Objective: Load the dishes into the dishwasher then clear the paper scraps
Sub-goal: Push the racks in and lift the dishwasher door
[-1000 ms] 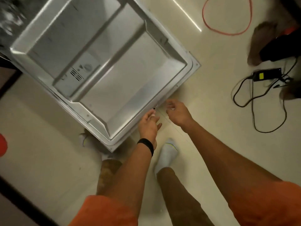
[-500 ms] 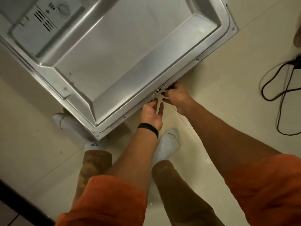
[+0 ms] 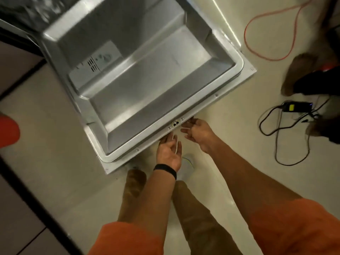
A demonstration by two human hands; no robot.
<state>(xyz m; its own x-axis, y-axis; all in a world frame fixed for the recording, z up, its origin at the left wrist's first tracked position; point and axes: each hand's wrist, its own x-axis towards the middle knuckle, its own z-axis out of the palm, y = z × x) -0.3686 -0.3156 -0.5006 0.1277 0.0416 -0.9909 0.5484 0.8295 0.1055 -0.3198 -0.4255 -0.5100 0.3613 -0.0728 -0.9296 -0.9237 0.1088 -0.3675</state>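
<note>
Left hand (image 3: pixel 168 153) palm up, fingers (image 3: pixel 170 139) extended, right hand (image 3: pixel 197 131) loosely open beside it, both arms outstretched

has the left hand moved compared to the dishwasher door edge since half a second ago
Yes. The left hand has turned palm up, fingertips tucked under the dishwasher door edge, left of the latch.

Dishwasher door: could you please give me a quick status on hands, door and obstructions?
Left hand, right hand: open, palms up, under door's front edge. Dishwasher door down, open, nothing on it. Black cable on floor, right.
</note>
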